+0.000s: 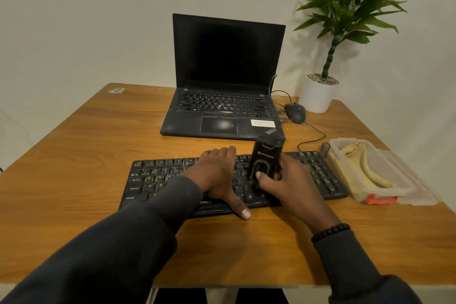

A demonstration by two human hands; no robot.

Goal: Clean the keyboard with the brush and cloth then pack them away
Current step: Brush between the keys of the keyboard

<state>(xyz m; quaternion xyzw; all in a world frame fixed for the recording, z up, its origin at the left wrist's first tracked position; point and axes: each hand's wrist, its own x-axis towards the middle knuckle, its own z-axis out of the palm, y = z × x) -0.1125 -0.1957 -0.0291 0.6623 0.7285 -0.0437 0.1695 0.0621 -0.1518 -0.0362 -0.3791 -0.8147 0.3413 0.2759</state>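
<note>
Table (98,145): keyboard (158,180), laptop (222,106), container (385,175)

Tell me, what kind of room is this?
Probably a home or office work desk. A wooden table holds an open laptop, a mouse and a keyboard, with a potted plant against the wall.

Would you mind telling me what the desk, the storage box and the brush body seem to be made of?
Desk: wood or wood-look laminate, with visible grain and a soft sheen.
Storage box: clear plastic, since its contents show through the walls.
Brush, gripped by the right hand: probably matte black plastic with printed lettering.
</note>
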